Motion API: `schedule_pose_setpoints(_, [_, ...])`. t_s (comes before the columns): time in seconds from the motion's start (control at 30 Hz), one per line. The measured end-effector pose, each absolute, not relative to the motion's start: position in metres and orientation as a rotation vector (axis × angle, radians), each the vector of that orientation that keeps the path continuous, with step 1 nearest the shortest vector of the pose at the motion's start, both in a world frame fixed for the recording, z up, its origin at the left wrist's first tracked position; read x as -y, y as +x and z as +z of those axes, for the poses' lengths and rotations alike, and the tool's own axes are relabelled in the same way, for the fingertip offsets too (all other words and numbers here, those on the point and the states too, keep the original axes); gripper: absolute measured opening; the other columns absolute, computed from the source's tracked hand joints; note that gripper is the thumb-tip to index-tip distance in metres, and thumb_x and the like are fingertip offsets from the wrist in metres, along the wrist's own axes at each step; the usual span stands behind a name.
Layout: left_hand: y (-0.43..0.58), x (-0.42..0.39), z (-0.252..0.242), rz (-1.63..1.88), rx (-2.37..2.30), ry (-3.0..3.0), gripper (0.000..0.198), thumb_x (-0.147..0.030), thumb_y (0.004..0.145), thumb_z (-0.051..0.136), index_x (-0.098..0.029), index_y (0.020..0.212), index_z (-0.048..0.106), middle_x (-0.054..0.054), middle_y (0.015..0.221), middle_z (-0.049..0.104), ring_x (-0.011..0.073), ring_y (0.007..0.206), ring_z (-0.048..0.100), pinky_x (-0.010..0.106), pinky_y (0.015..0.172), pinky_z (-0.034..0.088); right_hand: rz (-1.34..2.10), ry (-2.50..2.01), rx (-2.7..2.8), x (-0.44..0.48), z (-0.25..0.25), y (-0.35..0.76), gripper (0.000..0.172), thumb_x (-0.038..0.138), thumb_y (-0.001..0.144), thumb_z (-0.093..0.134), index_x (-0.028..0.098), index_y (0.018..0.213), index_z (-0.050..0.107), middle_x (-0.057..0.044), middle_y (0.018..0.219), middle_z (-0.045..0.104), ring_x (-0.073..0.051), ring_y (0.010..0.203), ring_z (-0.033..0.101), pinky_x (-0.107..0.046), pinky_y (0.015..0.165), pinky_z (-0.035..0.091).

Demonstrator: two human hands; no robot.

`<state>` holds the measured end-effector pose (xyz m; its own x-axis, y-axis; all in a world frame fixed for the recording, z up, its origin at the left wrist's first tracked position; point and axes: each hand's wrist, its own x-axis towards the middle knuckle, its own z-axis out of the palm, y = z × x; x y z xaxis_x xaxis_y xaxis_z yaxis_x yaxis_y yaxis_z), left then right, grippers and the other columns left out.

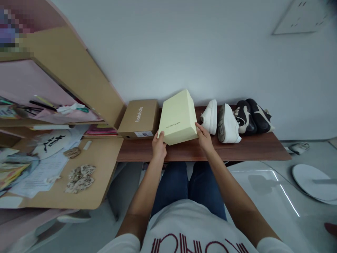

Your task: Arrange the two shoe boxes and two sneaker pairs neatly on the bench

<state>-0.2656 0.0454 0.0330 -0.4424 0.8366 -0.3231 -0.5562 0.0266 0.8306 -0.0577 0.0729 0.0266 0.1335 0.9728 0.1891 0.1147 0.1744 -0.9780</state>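
Note:
A pale yellow shoebox (176,110) with small dark lettering on its lid is held between both my hands, tilted over the dark wooden shelf (189,151). My left hand (159,144) grips its near left corner, thumb on top. At the near right corner, my right hand (204,137) is closed on the box's side. Left of it sits a brown shoebox (143,116) marked "balabala". To the right stand white sneakers (228,123), one with its sole facing sideways, and a pair of black and cream shoes (245,117).
On the left is a wooden desk (102,175) with papers, a patterned scrunchie (80,178) and a white fan-like piece (52,143). A tall shelf unit (79,70) rises beside the brown box. A white wall socket (297,17) and a round white object (314,182) are at right.

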Motion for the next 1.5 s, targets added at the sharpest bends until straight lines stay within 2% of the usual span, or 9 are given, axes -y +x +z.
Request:
schedule_pose_setpoints(0.2, [-0.263,-0.045,0.032,1.764,-1.295,0.536,0.053,-0.037,0.079,0.083,-0.021,0.128,0.069,0.012,0.128,0.073,0.0234,0.119,0.068,0.038,0.106,0.053,1.151,-1.162,1.285,-0.067,0.027,-0.060,0.079,0.082,0.088,0.046,0.019,0.131,0.071,-0.009,0.138,0.068,-0.031,0.137,0.055,-0.047,0.120,0.036])
schedule_pose_setpoints(0.37, [-0.265,-0.047,0.020,1.773,-1.440,0.744,0.052,-0.037,0.084,0.078,-0.020,0.132,0.067,0.012,0.136,0.068,0.0235,0.126,0.064,0.037,0.113,0.046,1.259,-1.185,1.251,-0.066,0.014,-0.064,0.081,0.083,0.084,0.050,0.019,0.129,0.071,-0.008,0.137,0.068,-0.030,0.138,0.055,-0.045,0.120,0.036])
schedule_pose_setpoints(0.57, [-0.272,-0.049,0.007,1.753,-1.581,0.788,0.049,-0.036,0.087,0.074,-0.020,0.133,0.066,0.013,0.138,0.067,0.0233,0.127,0.063,0.036,0.113,0.045,1.227,-1.212,1.281,-0.068,0.001,-0.074,0.080,0.083,0.084,0.051,0.021,0.128,0.072,-0.007,0.138,0.067,-0.030,0.139,0.054,-0.045,0.121,0.035])
schedule_pose_setpoints(0.77, [-0.278,-0.054,0.011,1.810,-1.487,0.723,0.043,-0.036,0.085,0.077,-0.024,0.125,0.071,0.010,0.132,0.071,0.0210,0.123,0.066,0.034,0.112,0.045,1.198,-1.231,1.299,-0.072,-0.003,-0.083,0.079,0.082,0.085,0.050,0.021,0.132,0.070,-0.008,0.140,0.066,-0.029,0.137,0.056,-0.047,0.119,0.037])
schedule_pose_setpoints(0.97, [-0.280,-0.062,0.013,1.811,-1.495,0.733,0.039,-0.036,0.084,0.077,-0.022,0.120,0.071,0.009,0.129,0.072,0.0207,0.126,0.064,0.033,0.113,0.042,1.146,-1.238,1.358,-0.080,0.000,-0.088,0.082,0.084,0.086,0.044,0.021,0.131,0.070,-0.009,0.135,0.069,-0.029,0.135,0.057,-0.047,0.118,0.038])
schedule_pose_setpoints(1.17, [-0.280,-0.048,0.015,1.813,-1.661,0.795,0.039,-0.035,0.091,0.070,-0.019,0.126,0.065,0.015,0.135,0.066,0.0212,0.127,0.062,0.033,0.114,0.041,1.118,-1.319,1.338,-0.073,0.000,-0.071,0.088,0.087,0.080,0.049,0.021,0.135,0.067,-0.012,0.143,0.064,-0.030,0.140,0.052,-0.048,0.121,0.035])
schedule_pose_setpoints(1.3, [-0.267,-0.029,0.025,1.892,-1.749,0.893,0.043,-0.033,0.091,0.068,-0.021,0.132,0.059,0.014,0.144,0.056,0.0200,0.136,0.054,0.032,0.118,0.037,1.097,-1.339,1.224,-0.058,0.004,-0.033,0.082,0.084,0.079,0.055,0.021,0.130,0.069,-0.012,0.138,0.067,-0.032,0.132,0.059,-0.051,0.116,0.042])
schedule_pose_setpoints(1.5, [-0.207,-0.028,0.055,1.883,-1.518,1.058,0.039,-0.027,0.089,0.071,-0.025,0.128,0.063,0.010,0.141,0.059,0.0218,0.137,0.051,0.034,0.118,0.037,0.991,-1.350,1.137,-0.043,0.026,0.029,0.076,0.082,0.081,0.055,0.023,0.126,0.070,-0.011,0.129,0.071,-0.032,0.122,0.064,-0.050,0.101,0.055])
